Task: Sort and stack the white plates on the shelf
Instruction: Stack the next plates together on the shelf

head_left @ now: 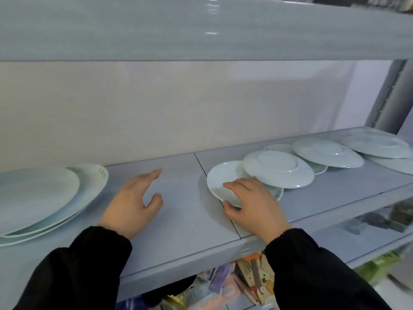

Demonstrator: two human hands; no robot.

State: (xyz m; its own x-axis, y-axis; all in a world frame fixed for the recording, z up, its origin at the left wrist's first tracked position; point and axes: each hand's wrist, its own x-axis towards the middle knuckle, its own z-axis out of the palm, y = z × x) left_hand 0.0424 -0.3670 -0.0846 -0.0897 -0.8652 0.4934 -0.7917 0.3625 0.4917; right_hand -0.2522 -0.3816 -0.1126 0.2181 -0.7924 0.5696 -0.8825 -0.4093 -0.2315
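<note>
Several large white ceramic plates (pixel 38 198) at far left, stacked loosely and out of line on the pale grey shelf (pixel 178 222), lower rims poking out past the top one. Next along, left hand (pixel 134 202) out of a black sleeve (pixel 73 269), palm down over a bare stretch of shelf, fingers straight and thumb spread wide, holding nothing; touching the surface or not, cannot tell. Right of that, small round white plate (pixel 220 180) near the front edge of the shelf, gripped by right hand (pixel 252 204): fingers laid over its upper face, thumb curled against its near rim. Overlapping that plate on its right side, overturned white plate (pixel 278 170) with a raised foot ring, tilted, leaning on other plates beneath. Further right and further back, more white plates heaped in a loose overlapping row: upside-down white plate (pixel 327 153), then wide white plate (pixel 377 145) at the far right end, near the grey upright post (pixel 393 95). Below the shelf front, between the two sleeves, colourful packets (pixel 234 285), blurred. Overhead, upper shelf board (pixel 156 27), pale, spanning the whole width.
</note>
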